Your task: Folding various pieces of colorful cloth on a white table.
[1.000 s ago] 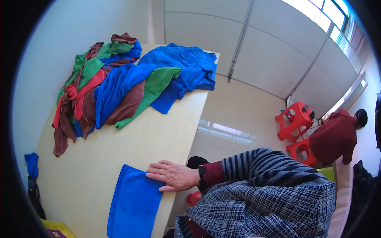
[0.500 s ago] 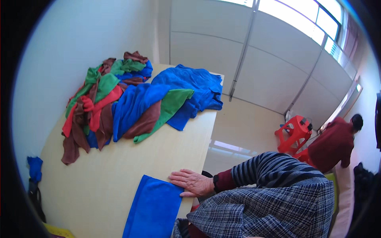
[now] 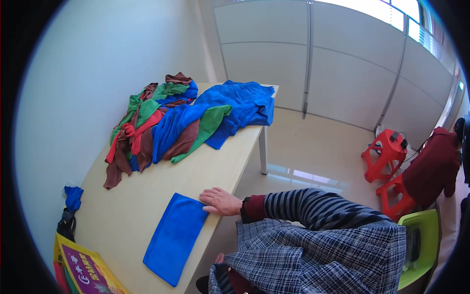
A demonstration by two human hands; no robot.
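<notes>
The right hand (image 3: 221, 201) lies flat, palm down, fingers spread, on the table (image 3: 127, 210) edge, its fingertips touching the corner of a folded blue cloth (image 3: 175, 237); it grips nothing. The left hand is out of view. A cloth pile (image 3: 186, 117) covers the table's far end. Red stools (image 3: 387, 157) stand on the shiny floor beside another person (image 3: 433, 166).

cloth pile (image 3: 181, 117) far table end | red stools (image 3: 389, 164) on floor | green chair (image 3: 421, 240)
</notes>
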